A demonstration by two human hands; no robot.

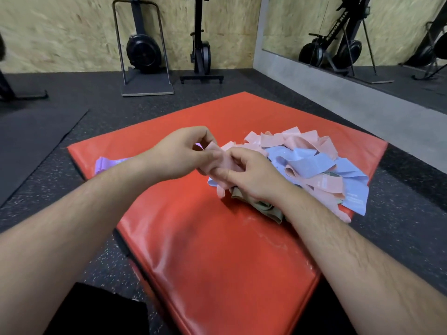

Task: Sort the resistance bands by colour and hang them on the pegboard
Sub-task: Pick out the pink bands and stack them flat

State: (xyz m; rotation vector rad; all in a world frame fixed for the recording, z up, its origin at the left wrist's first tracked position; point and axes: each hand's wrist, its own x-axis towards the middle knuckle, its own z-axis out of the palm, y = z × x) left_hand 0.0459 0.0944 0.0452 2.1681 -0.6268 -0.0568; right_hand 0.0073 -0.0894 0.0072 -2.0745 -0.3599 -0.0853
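A heap of resistance bands lies on the red mat (217, 250): pink bands (302, 139) at the back, blue bands (312, 163) in the middle and olive green bands (266, 209) at the front under my right wrist. Both hands meet over the heap's left edge on one pink band (223, 163). My left hand (183, 153) pinches its upper end between thumb and fingers. My right hand (251, 172) grips its lower part with curled fingers. A purple band (106, 163) lies apart on the mat's left corner, partly behind my left forearm. No pegboard is in view.
The red mat lies on a dark speckled rubber floor (60, 184). A black mat (31, 134) lies at the left. Exercise machines (145, 52) stand along the chipboard back wall, and a mirror (350, 32) is on the right wall.
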